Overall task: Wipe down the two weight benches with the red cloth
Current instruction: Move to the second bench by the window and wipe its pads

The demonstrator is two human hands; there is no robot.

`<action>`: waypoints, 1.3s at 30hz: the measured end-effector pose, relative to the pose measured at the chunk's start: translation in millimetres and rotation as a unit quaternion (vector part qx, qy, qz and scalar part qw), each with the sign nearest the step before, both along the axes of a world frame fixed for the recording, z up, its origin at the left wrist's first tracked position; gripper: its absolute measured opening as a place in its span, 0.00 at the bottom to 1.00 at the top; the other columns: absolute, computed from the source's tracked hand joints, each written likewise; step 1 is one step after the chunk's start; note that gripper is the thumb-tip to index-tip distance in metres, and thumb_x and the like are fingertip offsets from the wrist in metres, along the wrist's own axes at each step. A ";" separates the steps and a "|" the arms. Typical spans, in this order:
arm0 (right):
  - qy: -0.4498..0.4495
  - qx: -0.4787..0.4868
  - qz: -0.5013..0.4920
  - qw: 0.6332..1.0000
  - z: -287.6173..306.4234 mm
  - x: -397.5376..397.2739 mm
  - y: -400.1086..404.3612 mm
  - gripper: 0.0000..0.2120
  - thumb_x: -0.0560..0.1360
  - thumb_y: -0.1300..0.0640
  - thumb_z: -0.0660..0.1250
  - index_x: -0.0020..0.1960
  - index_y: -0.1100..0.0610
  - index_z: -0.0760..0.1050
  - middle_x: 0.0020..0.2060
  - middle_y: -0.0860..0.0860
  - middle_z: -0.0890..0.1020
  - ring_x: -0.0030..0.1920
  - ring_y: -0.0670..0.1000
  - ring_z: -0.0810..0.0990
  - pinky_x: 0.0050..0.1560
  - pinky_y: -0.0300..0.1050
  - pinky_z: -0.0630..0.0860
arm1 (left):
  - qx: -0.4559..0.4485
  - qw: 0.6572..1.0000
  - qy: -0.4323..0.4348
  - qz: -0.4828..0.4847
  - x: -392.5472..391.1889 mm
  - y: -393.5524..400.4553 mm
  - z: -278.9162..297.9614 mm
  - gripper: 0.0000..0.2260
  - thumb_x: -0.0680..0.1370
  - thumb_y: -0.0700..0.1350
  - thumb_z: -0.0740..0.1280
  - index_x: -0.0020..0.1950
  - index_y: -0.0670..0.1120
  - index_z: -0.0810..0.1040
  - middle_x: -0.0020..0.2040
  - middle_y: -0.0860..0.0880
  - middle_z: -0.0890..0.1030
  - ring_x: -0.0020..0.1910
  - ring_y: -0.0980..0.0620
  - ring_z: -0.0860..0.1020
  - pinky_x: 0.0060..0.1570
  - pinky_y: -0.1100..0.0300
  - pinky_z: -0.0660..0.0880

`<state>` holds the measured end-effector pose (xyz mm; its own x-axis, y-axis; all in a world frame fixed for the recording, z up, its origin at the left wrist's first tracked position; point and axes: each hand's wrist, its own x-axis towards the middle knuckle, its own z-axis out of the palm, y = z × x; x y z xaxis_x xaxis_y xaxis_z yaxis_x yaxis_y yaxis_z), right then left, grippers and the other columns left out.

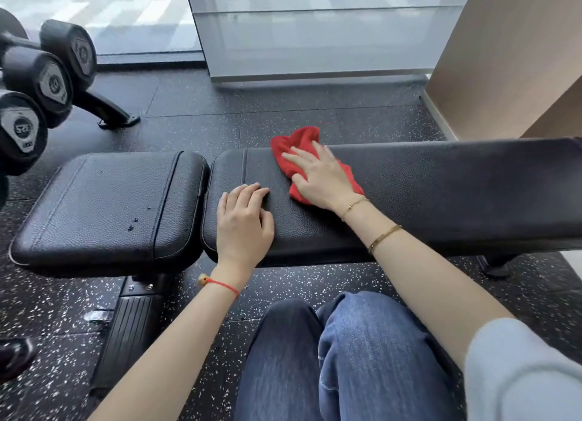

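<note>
right hand (321, 178) flat on red cloth (299, 143), left hand (244, 222) (empty) on bench pad (441, 181)

1. Illumination: bright, even daylight enters from the glazed window (104, 14) at the top of the head view.
2. Glare: the window area is overexposed and washed out; the frosted panel (315, 33) appears pale and hazy.
3. Reflections: soft sheen lies on the black counter (441, 181) upholstery and on the dumbbell (67, 47) ends.
4. Shadows: faint and diffuse, visible beneath the right hand (321, 175) and left hand (244, 222).
5. Distortion: wide-angle bending curves the counter edges and stretches the frame corners.
6. Focus: the centre is sharp; the sleeve (522, 373) at lower right is blurred.
</note>
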<state>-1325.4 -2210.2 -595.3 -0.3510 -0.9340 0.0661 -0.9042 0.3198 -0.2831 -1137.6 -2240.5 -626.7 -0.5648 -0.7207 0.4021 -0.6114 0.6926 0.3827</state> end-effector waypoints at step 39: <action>0.030 -0.038 -0.057 0.997 -9.7 12.5 122.6 0.26 0.74 0.51 0.57 0.73 0.45 0.67 0.74 0.44 0.67 0.77 0.55 0.57 0.78 0.51 0.47 | 0.001 1.000 0.016 -0.013 2.7 -3.0 -4.4 0.17 0.75 0.40 0.63 0.63 0.43 0.80 0.64 0.46 0.80 0.66 0.43 0.74 0.70 0.43 0.66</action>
<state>-1312.9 -2087.6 -605.0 -0.4475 -0.8799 0.1598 -0.8796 0.4008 -0.2563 -1134.9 -2243.5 -631.1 -0.5703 -0.7070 0.4182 -0.5810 0.7071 0.4030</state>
